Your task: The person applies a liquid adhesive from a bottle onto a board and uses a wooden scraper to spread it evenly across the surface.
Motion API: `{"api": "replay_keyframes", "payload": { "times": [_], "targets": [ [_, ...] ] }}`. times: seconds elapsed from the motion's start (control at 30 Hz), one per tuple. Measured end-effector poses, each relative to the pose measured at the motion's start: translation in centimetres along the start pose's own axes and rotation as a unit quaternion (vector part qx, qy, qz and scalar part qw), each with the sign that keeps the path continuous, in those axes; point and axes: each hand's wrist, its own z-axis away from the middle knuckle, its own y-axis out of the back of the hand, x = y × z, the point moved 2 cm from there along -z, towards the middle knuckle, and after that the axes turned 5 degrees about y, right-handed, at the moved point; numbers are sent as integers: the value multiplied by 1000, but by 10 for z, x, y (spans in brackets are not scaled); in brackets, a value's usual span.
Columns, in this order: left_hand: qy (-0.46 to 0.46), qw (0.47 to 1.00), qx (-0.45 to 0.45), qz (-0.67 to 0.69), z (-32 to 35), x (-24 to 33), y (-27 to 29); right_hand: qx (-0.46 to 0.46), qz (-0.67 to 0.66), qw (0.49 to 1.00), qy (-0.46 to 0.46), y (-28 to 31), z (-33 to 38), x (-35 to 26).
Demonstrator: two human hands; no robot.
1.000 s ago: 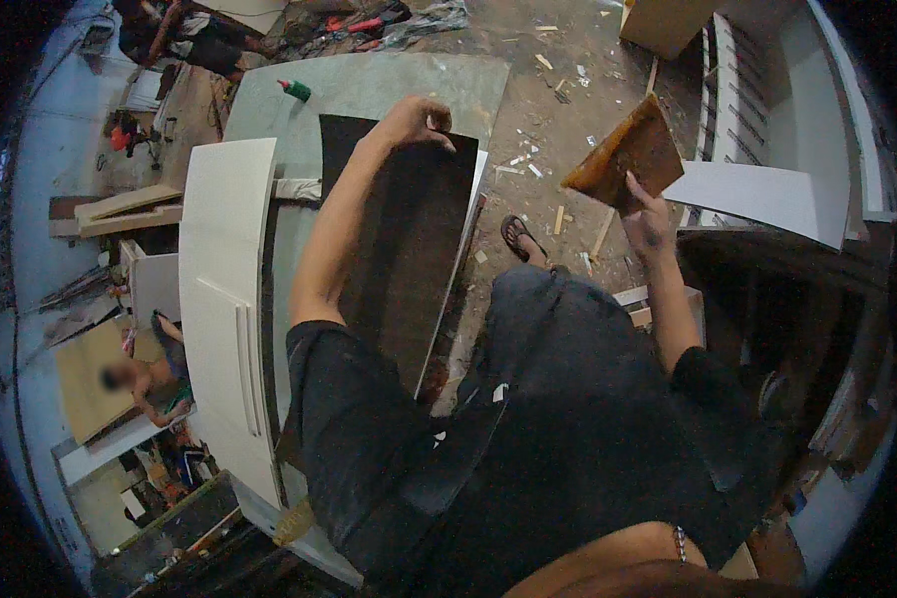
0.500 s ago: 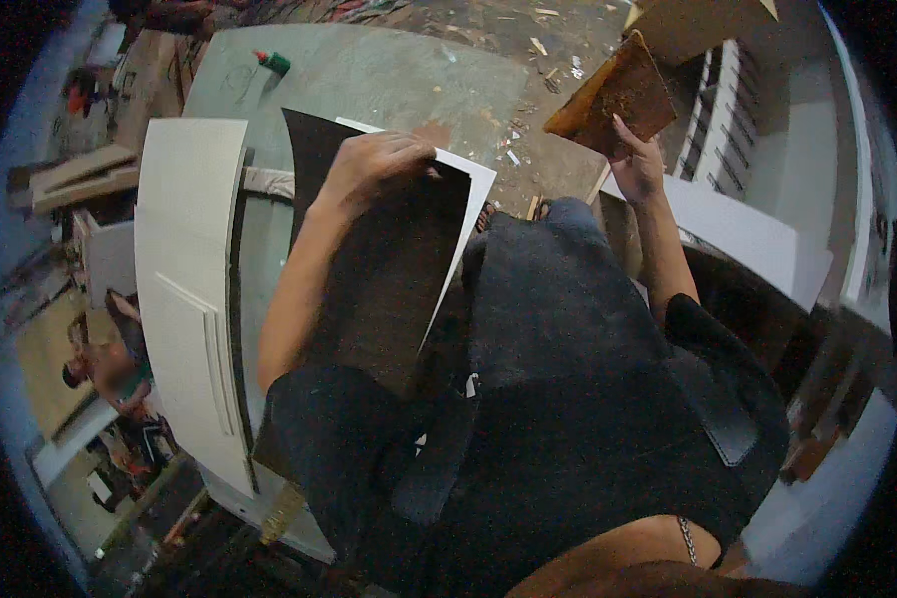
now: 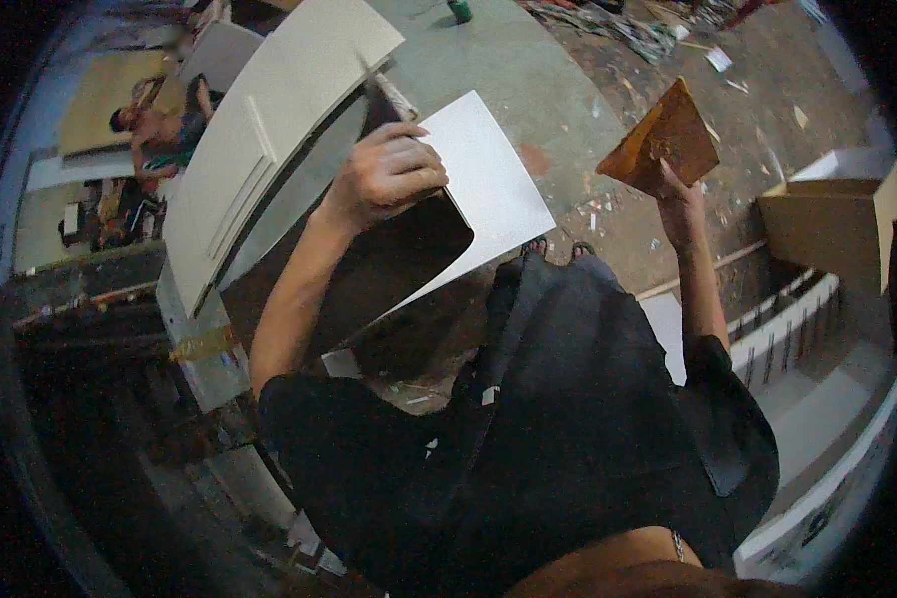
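The fingers [image 3: 409,164] of the left hand [image 3: 387,177] were curled shut over the upper edge of a thin sheet [image 3: 419,239], dark brown on the face turned toward the person and white on its back, which bowed out just to the right of the knuckles. Below the fingers the sheet ran down along the forearm. Just beyond the fingertips, to their left, leaned a cream panel [image 3: 269,130] with raised strips. The right hand [image 3: 676,194], well apart from the left, had its fingers closed around the lower corner of a small brown board [image 3: 663,140], held up tilted above the grey floor [image 3: 528,70] littered with scraps. Farther right of that hand stood an open cardboard box [image 3: 832,214], and far left, beyond the panel, another person [image 3: 159,125] sat low.
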Motion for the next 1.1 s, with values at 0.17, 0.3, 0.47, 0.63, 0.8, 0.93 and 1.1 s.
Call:
{"api": "replay_keyframes", "payload": {
  "times": [0.17,0.3,0.47,0.63,0.8,0.93,1.1],
  "targets": [
    [26,999,-24,-29,-15,31,6,-35,27,999,-8,3,-19,-7],
    [76,987,-94,-105,2,49,25,-76,59,995,-36,-18,-27,-19],
    [97,966,-180,-159,2,58,20,-180,39,983,-3,-100,-42,-69],
    [135,959,-181,-170,20,62,26,-306,11,952,-5,-203,-40,-104],
    [76,971,-122,-193,42,64,34,-326,65,943,13,-279,-32,-74],
    [99,978,-79,-167,68,67,73,-254,104,961,-35,-274,-38,-11],
    [135,974,9,-182,119,74,151,-214,321,922,-33,-265,-56,67]
  ]
}}
